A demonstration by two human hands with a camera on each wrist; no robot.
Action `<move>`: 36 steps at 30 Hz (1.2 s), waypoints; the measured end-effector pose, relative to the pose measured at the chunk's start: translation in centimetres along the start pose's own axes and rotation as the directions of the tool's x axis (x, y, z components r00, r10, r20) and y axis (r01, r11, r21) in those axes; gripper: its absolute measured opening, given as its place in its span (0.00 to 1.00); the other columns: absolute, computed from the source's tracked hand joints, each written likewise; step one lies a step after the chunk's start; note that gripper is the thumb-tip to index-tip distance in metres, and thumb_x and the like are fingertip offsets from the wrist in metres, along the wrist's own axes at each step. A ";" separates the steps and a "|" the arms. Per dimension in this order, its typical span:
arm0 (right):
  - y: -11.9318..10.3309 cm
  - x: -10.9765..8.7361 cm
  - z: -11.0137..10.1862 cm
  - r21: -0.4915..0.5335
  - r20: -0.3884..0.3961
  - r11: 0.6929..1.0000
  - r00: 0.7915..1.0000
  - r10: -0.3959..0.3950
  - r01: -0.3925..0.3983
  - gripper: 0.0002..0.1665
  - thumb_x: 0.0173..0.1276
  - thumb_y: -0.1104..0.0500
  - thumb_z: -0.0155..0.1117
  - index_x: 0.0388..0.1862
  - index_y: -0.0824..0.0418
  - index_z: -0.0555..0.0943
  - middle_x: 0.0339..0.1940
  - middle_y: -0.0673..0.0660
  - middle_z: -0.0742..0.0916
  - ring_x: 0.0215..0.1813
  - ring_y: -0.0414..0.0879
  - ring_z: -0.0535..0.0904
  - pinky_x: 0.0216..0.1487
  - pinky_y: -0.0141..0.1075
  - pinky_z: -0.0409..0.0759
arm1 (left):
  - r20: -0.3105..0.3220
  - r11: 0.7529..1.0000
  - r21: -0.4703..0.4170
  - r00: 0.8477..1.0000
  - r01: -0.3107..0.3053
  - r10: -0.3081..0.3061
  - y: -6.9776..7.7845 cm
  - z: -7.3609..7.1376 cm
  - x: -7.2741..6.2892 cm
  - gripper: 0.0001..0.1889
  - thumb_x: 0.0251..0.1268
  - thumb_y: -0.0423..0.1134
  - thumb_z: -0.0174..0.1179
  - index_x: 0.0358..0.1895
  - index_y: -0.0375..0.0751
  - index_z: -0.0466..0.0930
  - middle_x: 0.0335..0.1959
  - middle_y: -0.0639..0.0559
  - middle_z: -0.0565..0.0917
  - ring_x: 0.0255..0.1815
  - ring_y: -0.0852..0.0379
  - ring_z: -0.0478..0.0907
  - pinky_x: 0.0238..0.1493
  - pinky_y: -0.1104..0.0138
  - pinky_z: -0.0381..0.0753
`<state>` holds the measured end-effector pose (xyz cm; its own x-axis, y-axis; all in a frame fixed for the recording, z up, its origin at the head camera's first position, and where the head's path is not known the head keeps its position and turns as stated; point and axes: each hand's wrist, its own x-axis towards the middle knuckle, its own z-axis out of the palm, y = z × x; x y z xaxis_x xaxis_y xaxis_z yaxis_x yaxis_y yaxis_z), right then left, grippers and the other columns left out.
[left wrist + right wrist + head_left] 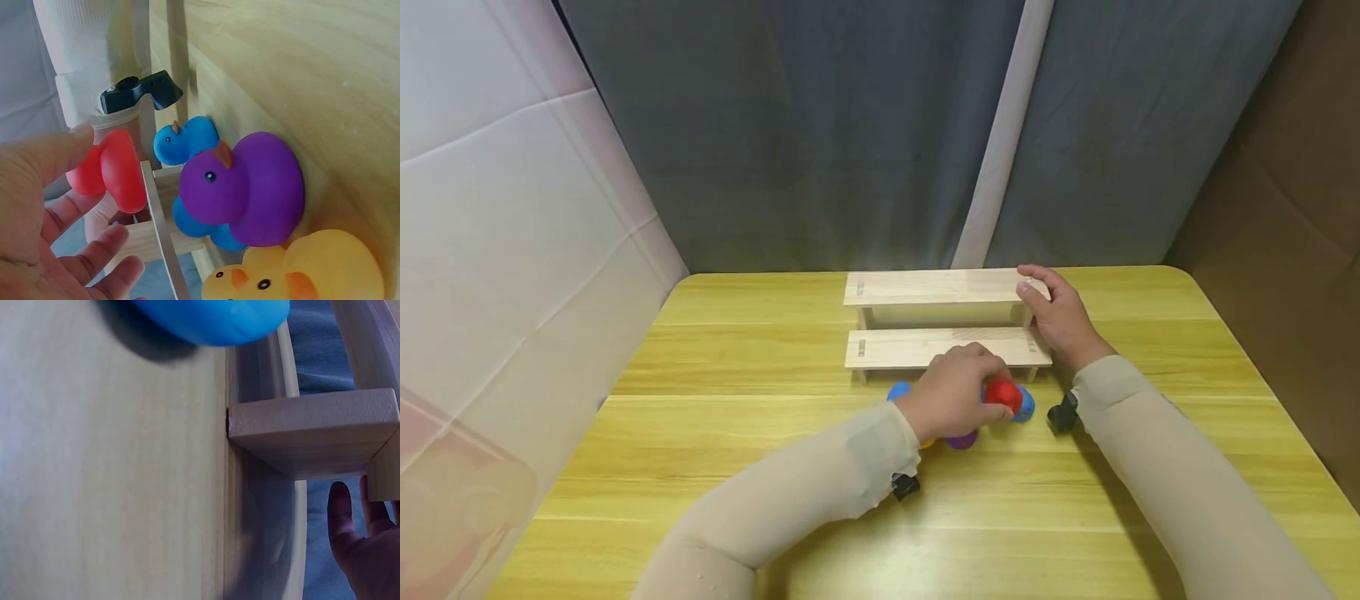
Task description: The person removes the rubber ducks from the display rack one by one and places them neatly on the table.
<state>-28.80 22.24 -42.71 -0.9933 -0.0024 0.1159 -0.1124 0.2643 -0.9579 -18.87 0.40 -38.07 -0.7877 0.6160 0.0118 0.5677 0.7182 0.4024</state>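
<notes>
My left hand (955, 390) pinches a red rubber duck (125, 169) between thumb and index finger, its other fingers spread. The duck is held above the table, in front of a two-step wooden rack (917, 286). Below and around this hand are a purple duck (272, 187), a yellow duck (340, 269) and blue ducks (1025, 407), partly hidden by the hand in the head view. At the rack's right end, my right hand (1060, 321) grips the upper board, thumb over its top. The right wrist view shows those fingers close by the wooden end.
The rack's lower board (910, 347) stands in front of the upper one, on short legs. A yellow wood-grain table (737, 367) lies under everything. Grey curtains (820, 133) hang behind, a white sheet (497, 208) at left and a brown panel (1292, 183) at right.
</notes>
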 end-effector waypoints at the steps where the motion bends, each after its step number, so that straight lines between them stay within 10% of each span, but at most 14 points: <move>1: 0.0 0.0 0.0 0.001 -0.002 1.000 1.000 0.002 -0.002 0.29 0.83 0.47 0.57 0.77 0.55 0.73 0.76 0.58 0.74 0.65 0.48 0.76 0.66 0.33 0.76 | 0.003 1.000 -0.002 1.000 0.001 -0.001 0.0 0.1 -0.1 0.17 0.63 0.55 0.75 0.51 0.57 0.86 0.54 0.57 0.83 0.56 0.55 0.78 0.53 0.61 0.76; 22: 0.1 0.0 0.0 -0.003 -0.003 1.000 1.000 0.000 0.000 0.29 0.83 0.46 0.57 0.77 0.55 0.72 0.78 0.58 0.73 0.71 0.53 0.74 0.75 0.47 0.72 | 0.062 0.999 0.047 0.998 -0.012 0.009 -0.5 1.8 -0.7 0.17 0.64 0.55 0.74 0.52 0.58 0.87 0.54 0.55 0.83 0.51 0.56 0.77 0.55 0.63 0.75; 36: 0.1 0.0 -0.1 0.002 0.013 1.000 1.000 -0.012 0.012 0.30 0.83 0.45 0.56 0.78 0.55 0.72 0.79 0.58 0.71 0.64 0.50 0.76 0.63 0.35 0.76 | 0.063 0.995 0.095 0.998 -0.028 0.023 -0.3 2.3 -0.7 0.16 0.61 0.57 0.75 0.48 0.58 0.88 0.52 0.57 0.82 0.51 0.58 0.77 0.55 0.64 0.75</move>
<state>-28.82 22.34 -42.79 -0.9921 -0.0178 0.1243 -0.1246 0.2623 -0.9569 -17.95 0.52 -40.33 -0.7581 0.6511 -0.0365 0.6100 0.7278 0.3133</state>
